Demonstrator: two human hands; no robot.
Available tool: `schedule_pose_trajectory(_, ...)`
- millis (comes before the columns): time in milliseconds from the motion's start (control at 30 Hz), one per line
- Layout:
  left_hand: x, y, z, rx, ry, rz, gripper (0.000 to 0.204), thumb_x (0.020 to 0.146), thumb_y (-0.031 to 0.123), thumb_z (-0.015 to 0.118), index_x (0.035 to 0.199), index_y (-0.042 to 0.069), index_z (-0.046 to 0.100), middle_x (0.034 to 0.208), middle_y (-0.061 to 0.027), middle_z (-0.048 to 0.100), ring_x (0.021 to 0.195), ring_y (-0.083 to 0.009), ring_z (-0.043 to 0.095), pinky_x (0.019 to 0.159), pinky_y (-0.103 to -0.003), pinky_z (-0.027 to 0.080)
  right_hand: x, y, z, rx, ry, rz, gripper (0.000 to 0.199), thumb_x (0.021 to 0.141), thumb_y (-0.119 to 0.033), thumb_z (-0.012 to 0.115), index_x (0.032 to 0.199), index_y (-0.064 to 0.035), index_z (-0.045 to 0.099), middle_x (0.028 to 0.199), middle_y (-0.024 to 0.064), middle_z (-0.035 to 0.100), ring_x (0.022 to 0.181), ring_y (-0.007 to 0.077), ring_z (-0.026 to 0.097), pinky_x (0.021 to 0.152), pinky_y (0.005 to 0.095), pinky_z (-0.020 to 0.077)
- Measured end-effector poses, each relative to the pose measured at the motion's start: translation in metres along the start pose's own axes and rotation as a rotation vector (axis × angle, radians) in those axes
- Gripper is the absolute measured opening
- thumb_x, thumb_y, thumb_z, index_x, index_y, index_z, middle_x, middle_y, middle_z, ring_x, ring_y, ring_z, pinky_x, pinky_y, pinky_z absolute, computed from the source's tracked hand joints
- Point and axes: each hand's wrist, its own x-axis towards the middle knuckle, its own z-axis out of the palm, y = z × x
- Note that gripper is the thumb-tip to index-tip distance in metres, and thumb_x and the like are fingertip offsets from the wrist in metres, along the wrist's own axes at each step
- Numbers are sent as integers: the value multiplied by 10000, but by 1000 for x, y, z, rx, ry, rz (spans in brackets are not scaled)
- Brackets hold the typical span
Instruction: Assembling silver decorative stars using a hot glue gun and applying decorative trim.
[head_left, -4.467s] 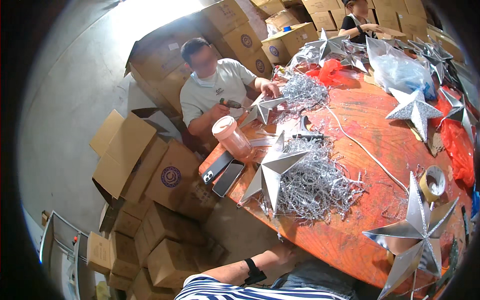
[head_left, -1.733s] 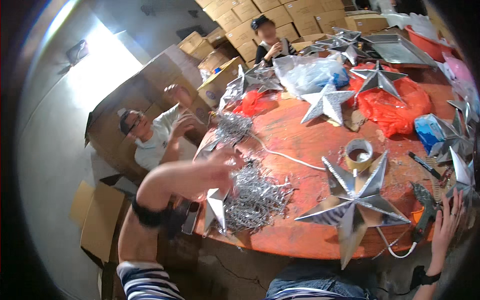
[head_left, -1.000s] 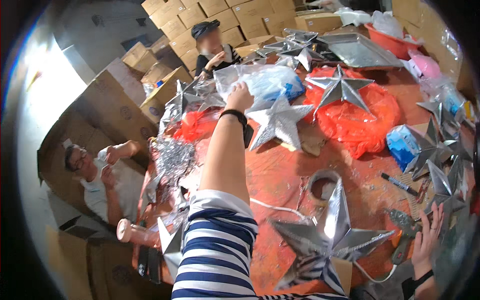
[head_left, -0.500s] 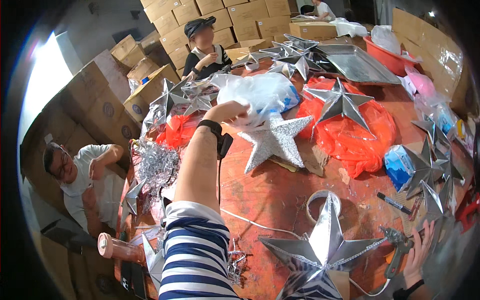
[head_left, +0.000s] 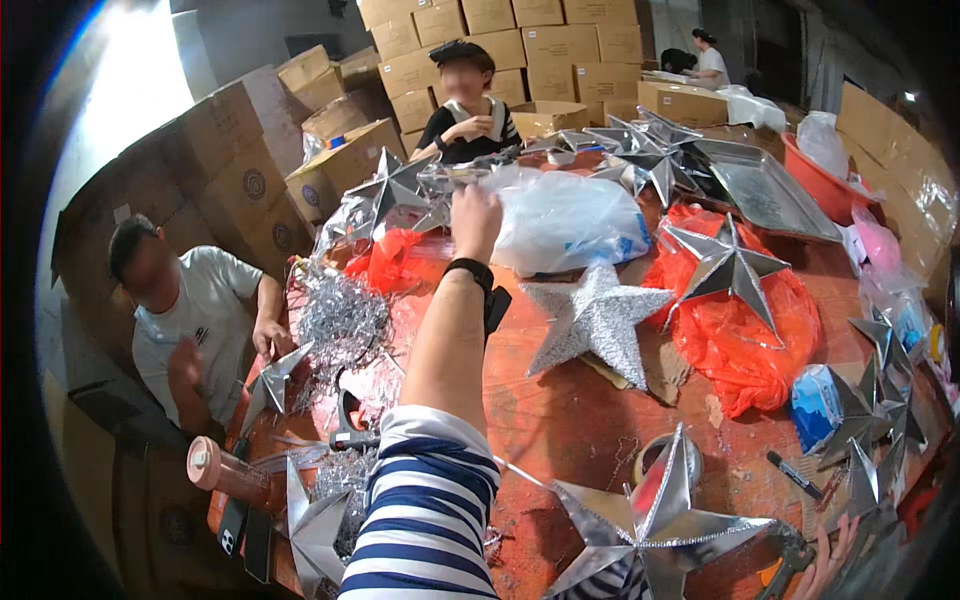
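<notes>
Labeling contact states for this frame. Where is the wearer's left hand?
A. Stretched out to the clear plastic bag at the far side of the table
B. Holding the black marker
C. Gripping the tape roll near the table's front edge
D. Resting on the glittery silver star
A: the left hand is extended across the table, at the edge of the clear plastic bag, well beyond the glittery silver star.

right hand [head_left: 825, 565] cut off at the lower edge; grasp unclear.

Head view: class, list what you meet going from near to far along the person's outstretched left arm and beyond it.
Striped sleeve → black wrist strap → left hand → clear plastic bag beside it → seated person in a dark cap → stacked cardboard boxes.
</notes>
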Motion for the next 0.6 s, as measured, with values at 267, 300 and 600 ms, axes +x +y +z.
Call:
schedule_pose_trajectory(267, -9, -19, 45, 375, -639, -9, 492, 893, 398, 428, 1150, 1, 561, 1208, -232, 529, 1066, -365, 553, 873, -437, 455, 6, -5, 0, -50, 4, -4, 555, 947, -433, 224, 1262, -89, 525, 1387, 189, 359, 1315, 418, 237, 1071, 557, 146)
schedule_pose_trajectory(300, -18, 16, 24, 383, -827, 98, 486, 887, 375, 406, 1165, 11, 569, 1142, -211, 586, 1032, -345, 588, 876, -444, 458, 6, -4, 0, -88, -1, 19, 555, 947, -433, 224, 1262, -89, 525, 1387, 189, 359, 1315, 418, 237, 1071, 557, 146)
schedule_pose_trajectory(600, -35, -17, -3, 476, -438, 241, 258, 777, 159, 509, 981, 57, 629, 932, -134, 641, 930, -346, 564, 825, -389, 441, 3, -3, 6, -20, 41, 27, 566, 951, -445, 215, 1239, -91, 549, 1375, 186, 376, 1314, 429, 229, 1056, 560, 168)
